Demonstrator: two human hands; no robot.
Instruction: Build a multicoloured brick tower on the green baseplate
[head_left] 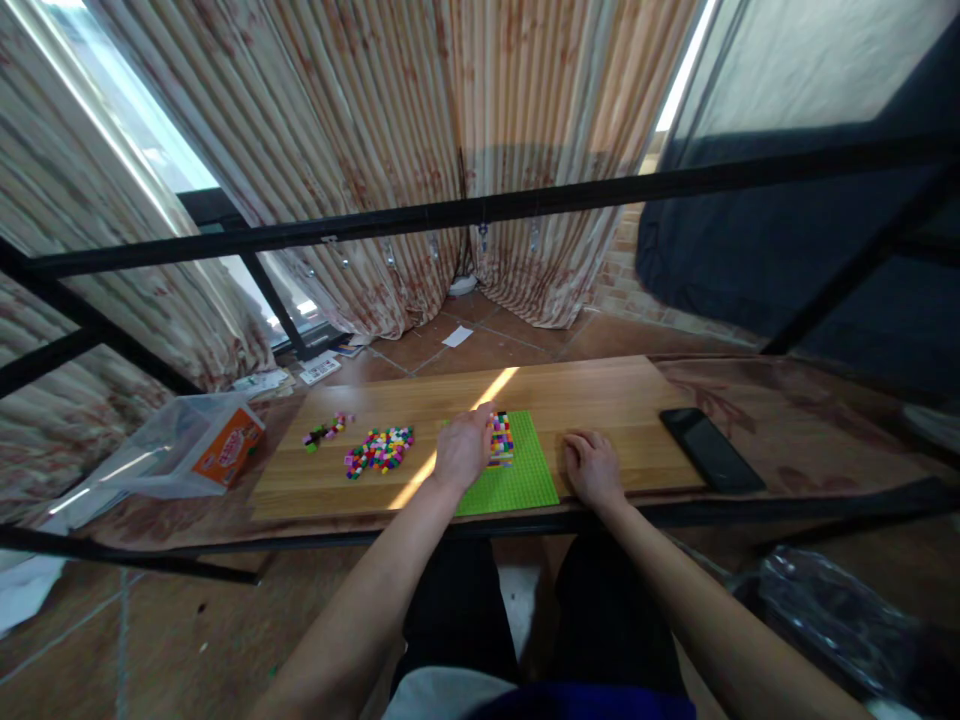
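Note:
My left hand is over the left part of a green studded baseplate. Its fingers are closed at the edge of a block of small multicoloured bricks built on the plate. Whatever they pinch is too small and covered to make out. To the right of the plate, my right hand rests on the wooden board with its fingers loosely bent and nothing visible in them. A pile of loose coloured bricks lies left of my left hand, and a smaller scatter of bricks sits beyond it.
The wooden board lies on a cloth-covered surface with a black metal rail across its far side. A clear plastic bin with an orange label stands at the left. A black phone lies at the board's right end. Curtains hang behind.

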